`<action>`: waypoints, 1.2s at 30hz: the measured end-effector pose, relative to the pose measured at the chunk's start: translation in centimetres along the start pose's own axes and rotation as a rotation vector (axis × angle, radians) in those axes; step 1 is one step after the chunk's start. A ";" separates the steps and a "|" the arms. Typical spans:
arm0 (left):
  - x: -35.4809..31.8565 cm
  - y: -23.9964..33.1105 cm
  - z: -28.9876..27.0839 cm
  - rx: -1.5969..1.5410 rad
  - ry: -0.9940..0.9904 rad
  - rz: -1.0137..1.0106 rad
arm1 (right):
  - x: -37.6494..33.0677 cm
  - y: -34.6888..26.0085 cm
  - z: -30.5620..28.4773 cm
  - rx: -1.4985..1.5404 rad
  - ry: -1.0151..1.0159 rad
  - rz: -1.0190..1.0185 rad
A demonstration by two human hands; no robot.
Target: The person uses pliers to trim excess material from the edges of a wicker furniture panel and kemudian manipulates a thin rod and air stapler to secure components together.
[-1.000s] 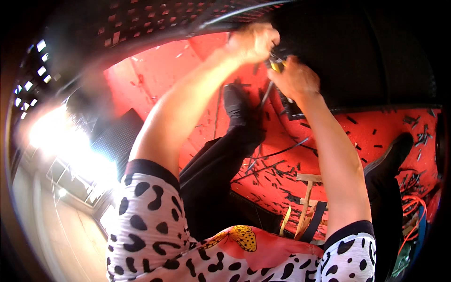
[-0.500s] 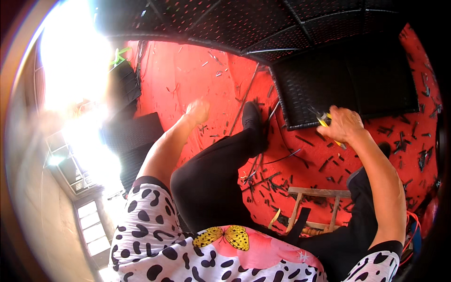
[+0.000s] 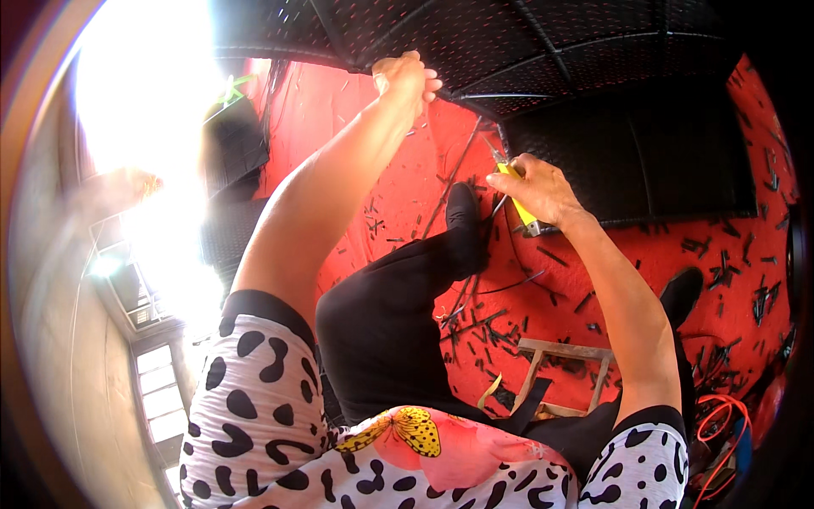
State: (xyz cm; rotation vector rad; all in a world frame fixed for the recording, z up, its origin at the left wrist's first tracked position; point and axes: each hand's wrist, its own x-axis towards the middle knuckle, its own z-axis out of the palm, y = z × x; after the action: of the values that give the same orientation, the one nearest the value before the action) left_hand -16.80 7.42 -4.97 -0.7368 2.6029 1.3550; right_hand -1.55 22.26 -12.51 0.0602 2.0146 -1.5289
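Observation:
My left hand (image 3: 405, 78) is raised and grips the lower edge of a large black woven panel (image 3: 526, 47) that arches over the top of the view. My right hand (image 3: 538, 188) is closed on a yellow-handled cutter (image 3: 519, 202), its tip pointing up toward the panel's edge. A second black woven panel (image 3: 627, 161) lies flat on the red floor mat (image 3: 356, 136) just right of that hand. My black-trousered leg and black shoe (image 3: 462, 212) stretch out between my two arms.
Several short black cut strips (image 3: 721, 271) litter the red mat. A small wooden stool frame (image 3: 564, 365) stands below my right forearm. An orange cable (image 3: 721, 433) coils at the lower right. Bright glare whitens the upper left, where more black woven pieces (image 3: 233, 161) stand.
My left hand has risen from the red mat to grasp the woven panel's edge. My right hand with the cutter has shifted left and slightly up.

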 end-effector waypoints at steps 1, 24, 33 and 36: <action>-0.1 0.2 0.5 -0.015 0.061 -0.028 | 0.3 0.4 -0.1 0.013 -0.006 0.019; -0.1 -6.0 -0.5 0.135 0.183 0.320 | 9.7 -4.3 -3.1 0.251 -0.072 -0.213; -1.0 -3.3 -1.8 0.054 0.081 0.189 | 10.9 -2.0 2.6 -0.314 0.680 -0.513; -1.1 -2.9 -0.9 0.008 0.056 0.159 | 11.2 -2.7 2.7 -0.399 0.825 -0.511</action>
State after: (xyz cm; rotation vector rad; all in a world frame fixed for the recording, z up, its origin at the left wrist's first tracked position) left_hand -14.32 5.69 -6.20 -0.5851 2.7614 1.3822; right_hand -10.58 15.45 -16.04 0.0143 3.1608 -1.4852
